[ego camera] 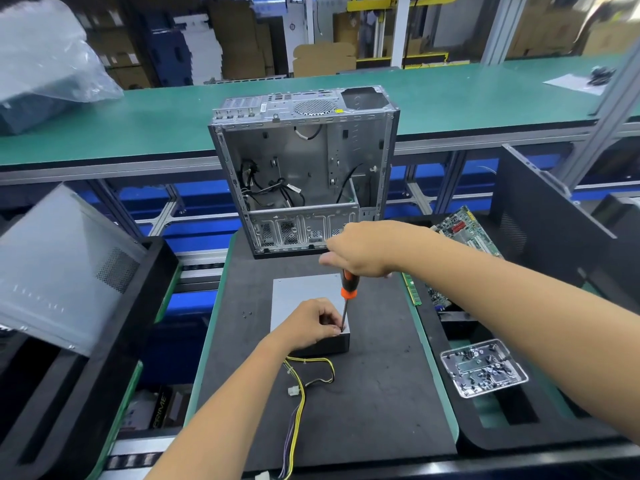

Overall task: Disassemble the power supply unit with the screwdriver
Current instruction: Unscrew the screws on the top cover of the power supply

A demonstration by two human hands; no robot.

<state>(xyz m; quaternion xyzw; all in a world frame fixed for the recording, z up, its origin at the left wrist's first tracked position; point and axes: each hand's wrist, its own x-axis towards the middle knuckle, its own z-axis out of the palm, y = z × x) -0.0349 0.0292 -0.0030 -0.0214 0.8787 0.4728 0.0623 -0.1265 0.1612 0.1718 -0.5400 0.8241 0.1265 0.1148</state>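
Nearest, at six o'clock, the yellow and purple cable bundle trails off the power supply unit, which lies flat in the middle of the dark surface. The left hand rests on the unit's near right corner, its fingertips pinched at the spot where the screwdriver tip meets the lid; whether they hold a screw or only steady the tip is too small to tell. Above it the right hand is wrapped round the top of the black and orange screwdriver, which stands nearly upright.

The likely trouble is the tip slipping out of the screw head, since it sits right at the lid's edge: it could jab the left fingers or round the screw. A freed screw could also roll away, like the few loose screws at nine o'clock.

At three o'clock sits a clear tray of screws, with circuit boards beyond at two o'clock. Farther off at twelve stands the gutted computer case, and behind it a long green bench.
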